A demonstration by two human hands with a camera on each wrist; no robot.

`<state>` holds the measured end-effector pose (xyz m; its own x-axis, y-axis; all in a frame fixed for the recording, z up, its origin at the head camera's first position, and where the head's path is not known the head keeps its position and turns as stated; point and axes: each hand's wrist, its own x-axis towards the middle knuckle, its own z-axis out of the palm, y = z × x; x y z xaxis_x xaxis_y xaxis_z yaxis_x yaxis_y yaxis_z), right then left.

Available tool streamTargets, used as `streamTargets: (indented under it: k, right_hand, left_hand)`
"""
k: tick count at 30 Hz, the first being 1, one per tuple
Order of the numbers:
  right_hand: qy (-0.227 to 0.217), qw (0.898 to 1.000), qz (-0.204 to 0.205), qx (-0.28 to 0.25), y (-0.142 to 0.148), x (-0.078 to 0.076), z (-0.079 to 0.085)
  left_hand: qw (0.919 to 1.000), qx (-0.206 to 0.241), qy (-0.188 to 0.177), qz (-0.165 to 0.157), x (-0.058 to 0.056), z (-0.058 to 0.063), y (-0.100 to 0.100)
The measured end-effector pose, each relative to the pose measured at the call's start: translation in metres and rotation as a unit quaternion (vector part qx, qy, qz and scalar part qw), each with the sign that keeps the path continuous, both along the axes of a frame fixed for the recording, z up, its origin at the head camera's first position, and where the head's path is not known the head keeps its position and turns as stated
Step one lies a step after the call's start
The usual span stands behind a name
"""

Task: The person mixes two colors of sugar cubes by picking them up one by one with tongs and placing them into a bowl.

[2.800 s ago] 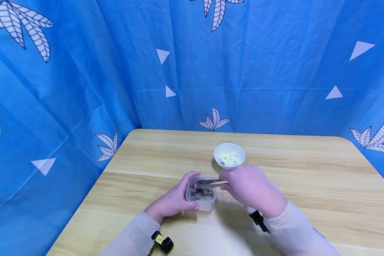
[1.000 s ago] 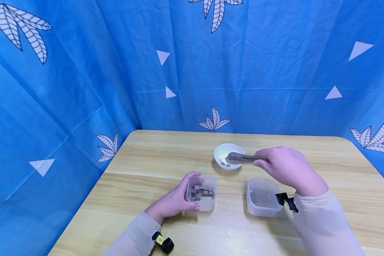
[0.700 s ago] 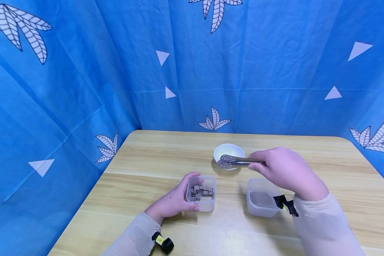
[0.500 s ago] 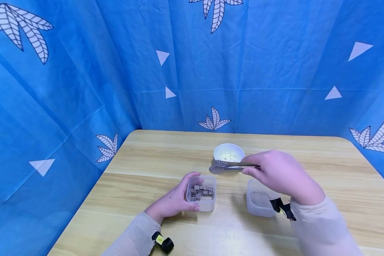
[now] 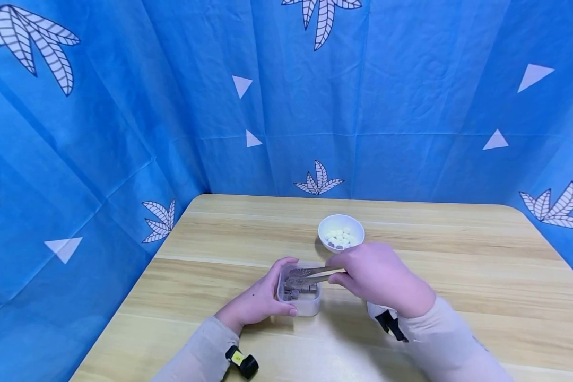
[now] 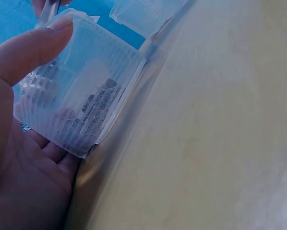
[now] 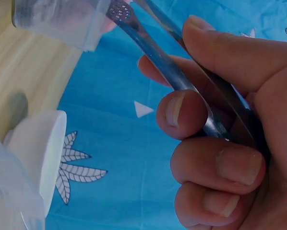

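In the head view my left hand [image 5: 262, 297] grips the side of a clear plastic container [image 5: 309, 307], thumb in front and fingers behind. Several grey-brown cubes [image 5: 294, 294] lie inside it; the left wrist view shows them blurred through the ribbed wall. My right hand [image 5: 382, 278] holds metal tongs [image 7: 158, 57], fingers curled round the arms. The tongs' perforated tips reach into the container above the cubes, slightly apart; whether they touch a cube I cannot tell. Behind stands a white bowl [image 5: 323, 229] with several white cubes [image 5: 342, 235] and a couple of grey ones [image 5: 331, 245].
A second clear container [image 5: 373, 310] stands on the right, mostly hidden under my right forearm. The wooden table [image 5: 458, 254] ends at a blue curtain [image 5: 410, 106] with leaf prints. A black strap device sits on each wrist.
My right hand has carried the tongs from above the white bowl leftward and down into the left container. One more grey cube shows in the bowl. The left hand has stayed put.
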<state>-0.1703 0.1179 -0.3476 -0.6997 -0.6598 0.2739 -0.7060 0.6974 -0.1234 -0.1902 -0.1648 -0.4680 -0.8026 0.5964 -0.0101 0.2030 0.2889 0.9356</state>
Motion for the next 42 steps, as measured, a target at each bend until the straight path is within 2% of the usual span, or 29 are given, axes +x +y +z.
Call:
streamTargets:
  k: [12, 20, 28, 34, 42]
  right_hand:
    - [0.003, 0.999, -0.027, 0.028, -0.015, 0.000, -0.009]
    - [0.011, 0.999, -0.015, 0.040, -0.022, 0.000, -0.012]
    - [0.009, 0.999, -0.009, 0.035, -0.022, 0.000, -0.013]
    - [0.001, 1.000, -0.016, 0.027, -0.013, 0.000, -0.007]
    - [-0.012, 1.000, -0.011, -0.008, 0.007, 0.001, 0.011]
  left_hand:
    - [1.0000, 0.005, -0.008, 0.001, 0.001, 0.000, -0.002]
    - [0.9999, 0.003, 0.009, -0.006, 0.001, 0.002, -0.001]
    - [1.0000, -0.001, 0.005, -0.004, 0.002, 0.003, -0.001]
    - [1.0000, 0.005, -0.001, -0.003, 0.001, 0.002, 0.000]
    - [0.9999, 0.000, -0.010, 0.009, 0.002, 0.002, 0.001]
